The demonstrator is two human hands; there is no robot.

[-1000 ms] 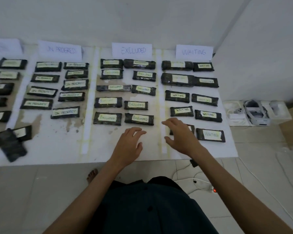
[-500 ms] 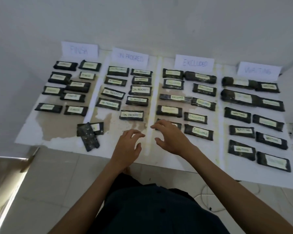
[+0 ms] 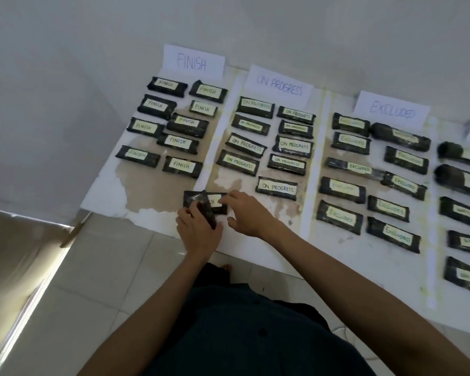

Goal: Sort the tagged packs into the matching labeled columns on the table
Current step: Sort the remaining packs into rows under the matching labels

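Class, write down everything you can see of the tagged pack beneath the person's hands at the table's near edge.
The tagged pack is a dark, glossy-wrapped oblong lying flat near the table edge. Its pale tag is partly covered, so the word is unreadable. A second pack, gripped by the left hand, lies across its left end; the right hand touches the tag's right end.

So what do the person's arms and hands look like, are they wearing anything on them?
The left forearm and right forearm are bare, no sleeve in view. The left hand and right hand wear no gloves, and no ring, watch or bracelet shows. The only clothing visible is a dark buttoned garment on the torso.
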